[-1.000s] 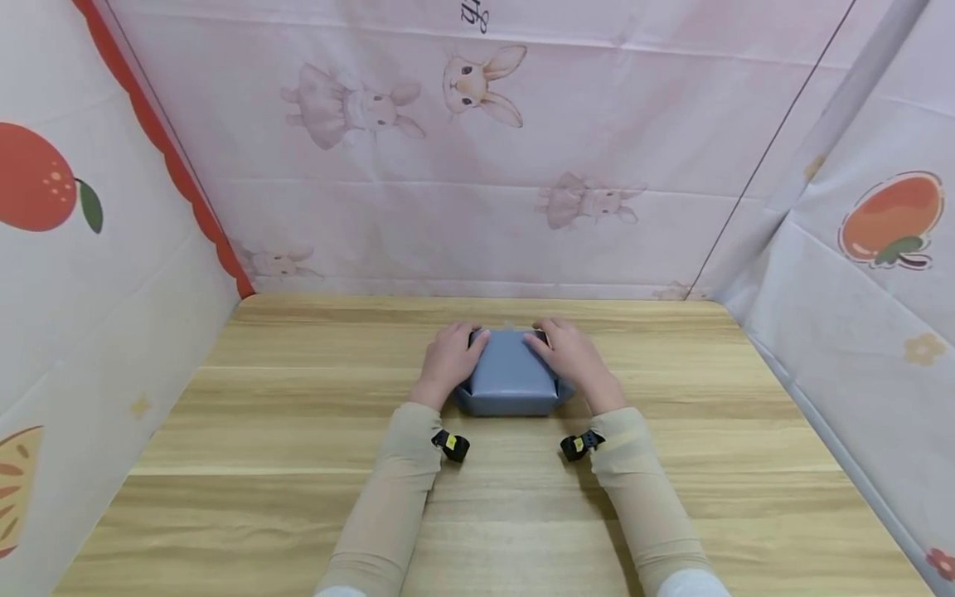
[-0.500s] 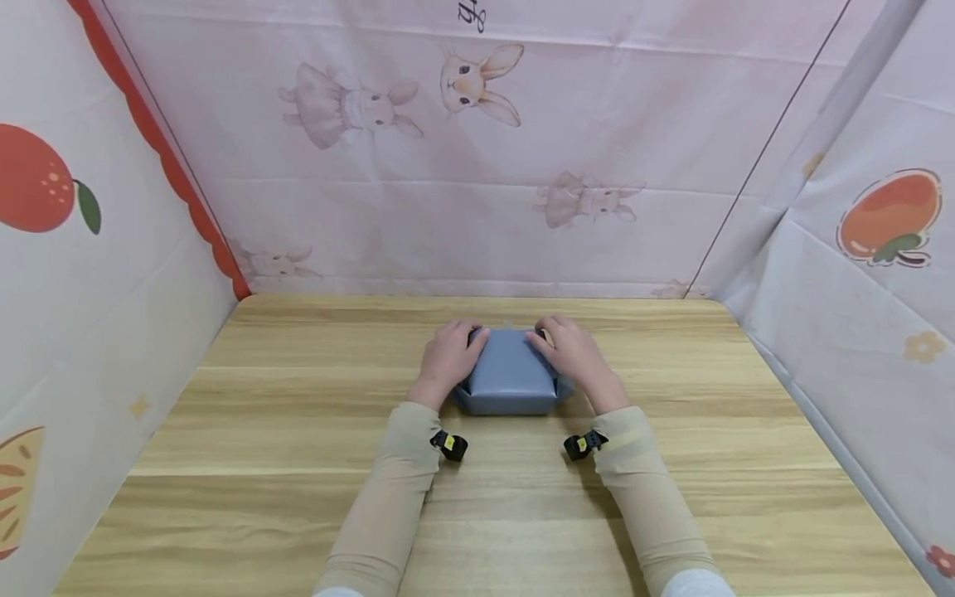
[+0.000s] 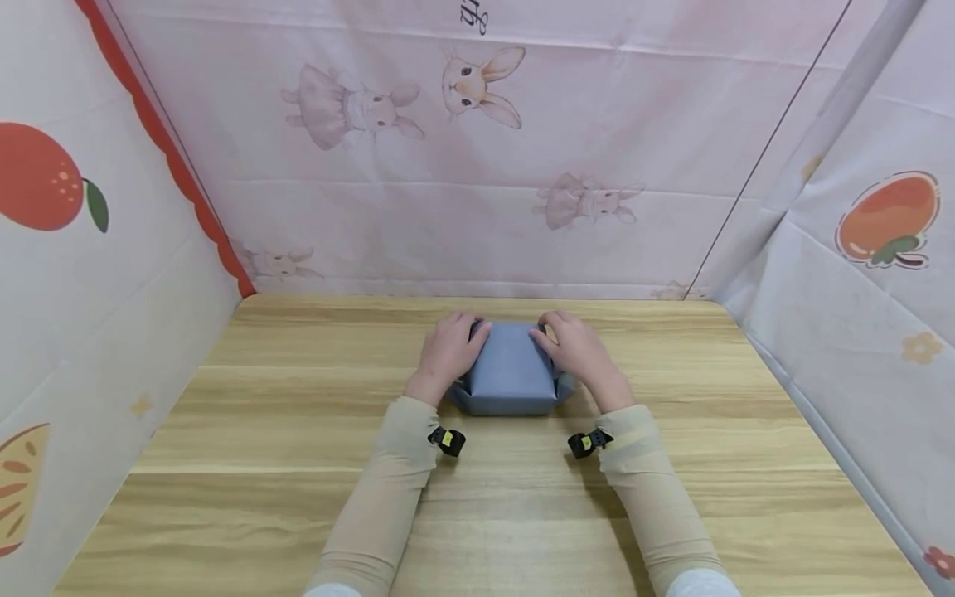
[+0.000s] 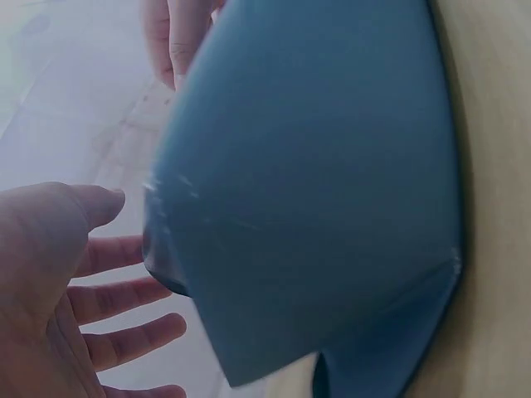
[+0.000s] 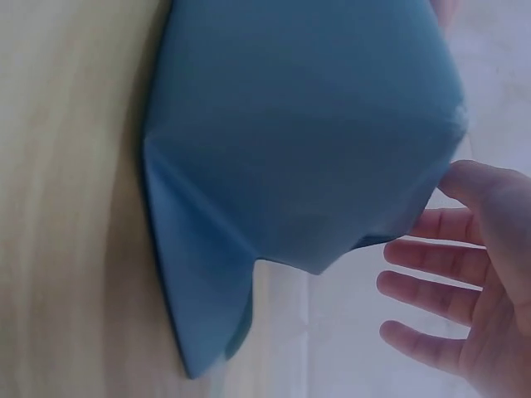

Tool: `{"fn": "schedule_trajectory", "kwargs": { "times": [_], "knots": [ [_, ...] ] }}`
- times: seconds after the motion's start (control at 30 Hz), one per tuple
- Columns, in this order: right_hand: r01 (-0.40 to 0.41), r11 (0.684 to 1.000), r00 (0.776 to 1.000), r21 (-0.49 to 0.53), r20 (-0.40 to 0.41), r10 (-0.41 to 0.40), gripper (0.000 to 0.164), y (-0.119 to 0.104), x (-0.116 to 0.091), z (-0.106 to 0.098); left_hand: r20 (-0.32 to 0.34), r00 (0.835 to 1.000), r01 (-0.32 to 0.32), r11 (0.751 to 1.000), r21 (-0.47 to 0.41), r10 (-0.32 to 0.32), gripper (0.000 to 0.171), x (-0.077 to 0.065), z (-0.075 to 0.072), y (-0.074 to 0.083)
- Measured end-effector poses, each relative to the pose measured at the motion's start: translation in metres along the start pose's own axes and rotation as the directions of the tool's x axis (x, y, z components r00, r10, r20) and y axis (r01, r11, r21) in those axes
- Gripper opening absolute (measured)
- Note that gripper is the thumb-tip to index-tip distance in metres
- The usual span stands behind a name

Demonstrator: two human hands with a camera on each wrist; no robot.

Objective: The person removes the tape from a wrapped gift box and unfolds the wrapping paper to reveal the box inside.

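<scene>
A box-shaped parcel in blue-grey wrapping paper (image 3: 509,365) sits on the table with its side flaps sticking out. Whatever lies inside is hidden. At its far left corner, my left hand (image 3: 448,352) holds the paper's edge, thumb over the top and index finger behind. My right hand (image 3: 578,348) holds the far right corner in the same way. In the left wrist view the other left fingers (image 4: 133,340) spread out behind a loose flap. The right wrist view shows the right thumb (image 5: 469,181) against the paper, its remaining fingers apart.
The wooden table (image 3: 261,448) reaches back to a pink curtain (image 3: 418,215) printed with rabbits. Fruit-patterned white sheets stand at the left (image 3: 89,332) and right (image 3: 843,282). A small black camera is strapped to each wrist.
Both hands have shifted slightly farther away, and the paper's far top edge has moved with them. The hands have spread a little apart. The parcel's front edge stays in place.
</scene>
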State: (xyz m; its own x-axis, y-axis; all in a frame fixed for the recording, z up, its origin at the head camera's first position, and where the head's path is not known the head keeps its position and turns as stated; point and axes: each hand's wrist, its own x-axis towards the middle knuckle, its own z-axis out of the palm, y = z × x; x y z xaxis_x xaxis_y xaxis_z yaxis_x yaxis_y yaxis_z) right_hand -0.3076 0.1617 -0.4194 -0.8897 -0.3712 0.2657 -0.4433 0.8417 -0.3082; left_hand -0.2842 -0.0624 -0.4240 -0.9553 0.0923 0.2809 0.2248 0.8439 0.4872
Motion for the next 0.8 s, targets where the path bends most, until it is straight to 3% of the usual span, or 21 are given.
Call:
{"fn": "schedule_trajectory", "kwargs": {
  "times": [0.37,0.5,0.63,0.8],
  "knots": [
    [0.05,0.999,0.997,-0.011,-0.062,-0.051,0.032,-0.004,-0.009,-0.016,-0.046,0.995,-0.086,0.996,0.019,0.087,0.043,-0.006,-0.018,0.017],
    [0.1,0.995,0.988,-0.027,-0.117,-0.103,0.028,-0.005,-0.017,-0.022,-0.093,0.986,-0.14,0.99,0.023,0.142,0.038,-0.013,-0.025,0.024],
    [0.208,0.976,0.958,-0.061,-0.19,-0.216,0.021,-0.005,-0.027,-0.024,-0.171,0.954,-0.241,0.97,0.043,0.245,0.029,-0.021,-0.03,0.027],
    [0.346,0.93,0.894,-0.122,-0.259,-0.367,0.014,-0.006,-0.04,-0.024,-0.243,0.889,-0.375,0.921,0.105,0.389,0.017,-0.035,-0.035,0.024]
  ]
}}
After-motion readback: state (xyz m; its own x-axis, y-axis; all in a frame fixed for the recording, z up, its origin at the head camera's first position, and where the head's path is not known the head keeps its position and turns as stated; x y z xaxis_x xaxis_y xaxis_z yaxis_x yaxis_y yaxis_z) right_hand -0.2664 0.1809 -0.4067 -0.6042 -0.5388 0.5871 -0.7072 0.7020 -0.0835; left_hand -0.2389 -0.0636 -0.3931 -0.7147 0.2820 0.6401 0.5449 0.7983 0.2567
